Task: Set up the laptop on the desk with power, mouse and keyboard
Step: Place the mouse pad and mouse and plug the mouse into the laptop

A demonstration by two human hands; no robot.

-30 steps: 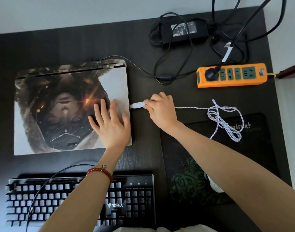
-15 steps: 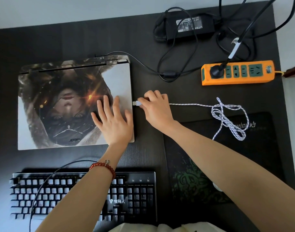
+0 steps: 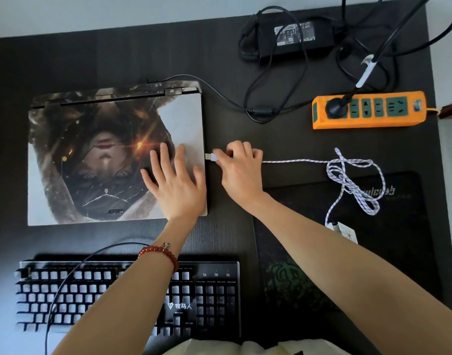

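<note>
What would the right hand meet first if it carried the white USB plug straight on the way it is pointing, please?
The laptop's right edge: the USB plug pinched by the right hand points left at it across a small gap. Whether it lines up with a port cannot be seen.

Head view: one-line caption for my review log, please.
Left hand rests flat on closed art-printed laptop while right hand pinches white braided cable's USB plug at its right edge.

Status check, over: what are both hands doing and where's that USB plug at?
Left hand flat on closed laptop. Right hand pinches white USB plug, tip at laptop's right edge, not visibly seated. Nothing between.
</note>
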